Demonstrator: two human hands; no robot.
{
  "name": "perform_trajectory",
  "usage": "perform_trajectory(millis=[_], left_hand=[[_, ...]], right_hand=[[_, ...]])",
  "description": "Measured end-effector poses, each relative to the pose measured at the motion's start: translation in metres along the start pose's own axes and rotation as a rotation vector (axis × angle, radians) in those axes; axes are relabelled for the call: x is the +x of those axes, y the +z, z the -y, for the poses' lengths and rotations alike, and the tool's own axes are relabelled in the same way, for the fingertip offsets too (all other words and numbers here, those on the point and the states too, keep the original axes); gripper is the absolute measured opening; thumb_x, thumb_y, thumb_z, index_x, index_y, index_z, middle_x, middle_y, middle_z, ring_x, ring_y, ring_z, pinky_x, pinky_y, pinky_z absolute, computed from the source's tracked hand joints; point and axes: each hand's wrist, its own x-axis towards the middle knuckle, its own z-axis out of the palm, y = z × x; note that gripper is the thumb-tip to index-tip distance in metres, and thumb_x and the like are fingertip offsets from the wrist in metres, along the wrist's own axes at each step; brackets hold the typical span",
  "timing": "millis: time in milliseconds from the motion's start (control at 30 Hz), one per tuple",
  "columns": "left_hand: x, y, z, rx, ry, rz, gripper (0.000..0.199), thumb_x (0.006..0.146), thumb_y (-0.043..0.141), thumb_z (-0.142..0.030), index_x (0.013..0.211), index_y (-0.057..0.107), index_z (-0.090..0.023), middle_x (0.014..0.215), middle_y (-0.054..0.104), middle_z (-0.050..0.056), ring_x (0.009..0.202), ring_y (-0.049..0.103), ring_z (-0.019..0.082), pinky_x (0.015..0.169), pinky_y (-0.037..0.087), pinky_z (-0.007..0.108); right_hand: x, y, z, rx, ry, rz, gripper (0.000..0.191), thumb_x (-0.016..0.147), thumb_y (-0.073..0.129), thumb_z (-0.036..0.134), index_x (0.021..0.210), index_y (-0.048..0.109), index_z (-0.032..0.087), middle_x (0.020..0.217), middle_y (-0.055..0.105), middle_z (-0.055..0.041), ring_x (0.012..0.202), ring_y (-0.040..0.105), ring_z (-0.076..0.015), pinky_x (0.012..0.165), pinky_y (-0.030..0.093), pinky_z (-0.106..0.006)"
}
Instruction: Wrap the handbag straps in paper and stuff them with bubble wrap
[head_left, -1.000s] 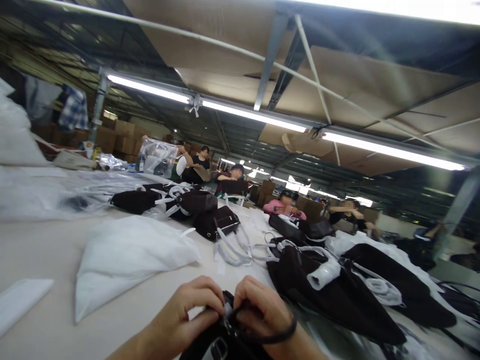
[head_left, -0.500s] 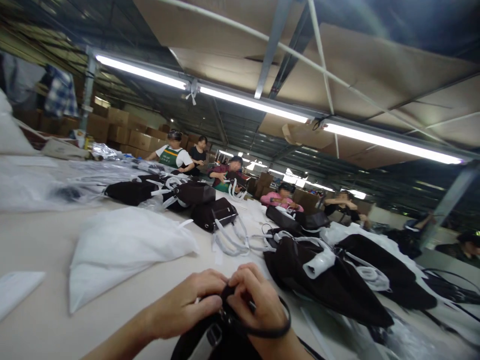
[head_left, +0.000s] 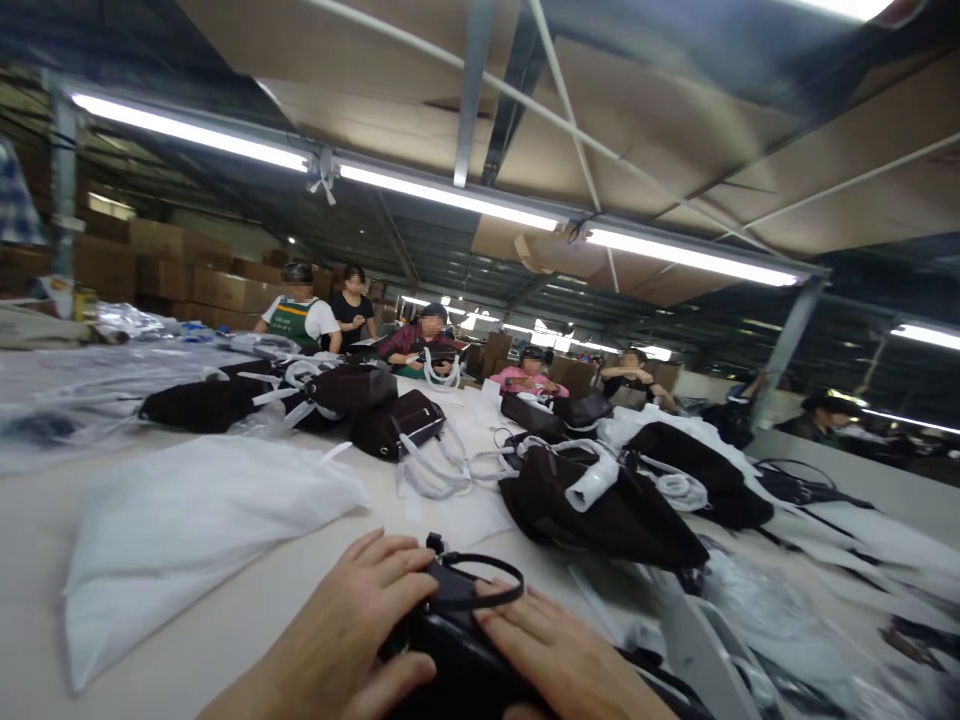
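Observation:
At the bottom centre, a black bag (head_left: 450, 655) with a thin looped handle (head_left: 517, 578) lies close in front of me on the table. My left hand (head_left: 352, 620) rests on its left side, fingers stretched forward and thumb apart. On the opposite side, my right hand (head_left: 559, 640) lies nearly flat, its fingertips on the bag just beneath the loop. Both hands are open and press against the bag from either side. Its lower part runs out of the picture.
Left of me lies a white cloth-like bag (head_left: 202, 530). Black bags with white-wrapped handles (head_left: 600, 510) stand at the right, and another black bag (head_left: 397, 425) sits ahead. Clear plastic (head_left: 772, 610) lies at the right. Several people work across the table (head_left: 45, 600).
My hands have gone from pinching a part at the bag's top to lying spread on its sides. The handle loop has come off my right wrist, and the view has turned right.

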Motion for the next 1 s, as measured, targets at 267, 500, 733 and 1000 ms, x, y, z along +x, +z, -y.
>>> perform_trajectory(millis=[267,500,733,1000], left_hand=[[0.05,0.009,0.0,-0.945,-0.331,-0.083,0.038,0.072,0.072,-0.012,0.108,0.066,-0.02,0.059,0.049,-0.008,0.053,0.045,0.011,0.054,0.039,0.023],[0.018,-0.019,0.075,-1.448,-0.856,-0.631,0.018,0.089,0.059,-0.008,0.075,0.053,-0.016,0.049,0.031,-0.011,0.038,0.031,0.003,0.041,0.037,0.013],[-0.014,-0.034,0.066,-1.025,-0.688,-0.157,0.033,0.071,0.084,-0.025,0.098,0.068,-0.016,0.048,0.043,-0.01,0.043,0.04,0.008,0.047,0.044,0.021],[0.008,-0.035,0.071,-1.011,-0.643,-0.691,0.015,0.074,0.074,-0.02,0.08,0.06,-0.018,0.044,0.04,-0.011,0.04,0.039,0.006,0.054,0.046,0.019]], right_hand=[[-0.066,0.026,-0.012,-0.197,0.369,-0.066,0.085,0.075,0.073,0.023,0.152,0.038,0.015,0.137,0.062,-0.0193,0.115,0.064,-0.0372,0.094,0.055,-0.047],[-0.055,0.037,-0.003,-0.289,0.38,-0.088,0.064,0.076,0.066,0.006,0.137,0.055,0.018,0.115,0.073,-0.0096,0.095,0.07,-0.0306,0.081,0.057,-0.04],[-0.062,0.046,-0.009,-0.352,0.269,-0.215,0.068,0.076,0.066,0.004,0.14,0.049,0.022,0.115,0.073,-0.006,0.09,0.069,-0.0259,0.077,0.052,-0.037],[-0.053,0.038,0.001,-0.267,0.304,-0.215,0.055,0.08,0.068,0.005,0.132,0.058,0.019,0.107,0.075,-0.0078,0.087,0.071,-0.0281,0.074,0.055,-0.04]])
